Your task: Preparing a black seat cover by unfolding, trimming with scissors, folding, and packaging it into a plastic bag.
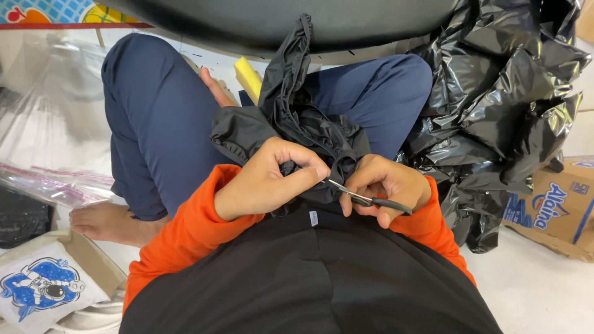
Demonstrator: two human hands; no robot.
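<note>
Black fabric (pixel 291 130), a crumpled, slightly shiny garment, lies bunched on the person's lap between the crossed legs in navy trousers (pixel 154 124), with one strip running up toward twelve o'clock to the dark padded edge (pixel 278 21) overhead. The left hand (pixel 266 179) has its fingers curled narrow, pinching a fold of the cloth between thumb and forefinger. The right hand (pixel 387 185), just beside it at three o'clock, is closed around small scissors (pixel 365 199) with dark handles; the thin blades point toward nine o'clock and meet the pinched fold at the fabric's lower edge. Both wrists come out of orange sleeves (pixel 185 229).

Room around the hands is tight: knees flank the cloth at ten and two o'clock. At two to four o'clock a heap of glossy black plastic bags (pixel 501 105) crowds the right knee, with a cardboard box (pixel 557 204) beyond it. A yellow block (pixel 247 77) shows at eleven o'clock. Clear plastic bags (pixel 49 124) lie at nine o'clock, and a white printed tote (pixel 43 284) at eight. A bare foot (pixel 105 222) rests near it.
</note>
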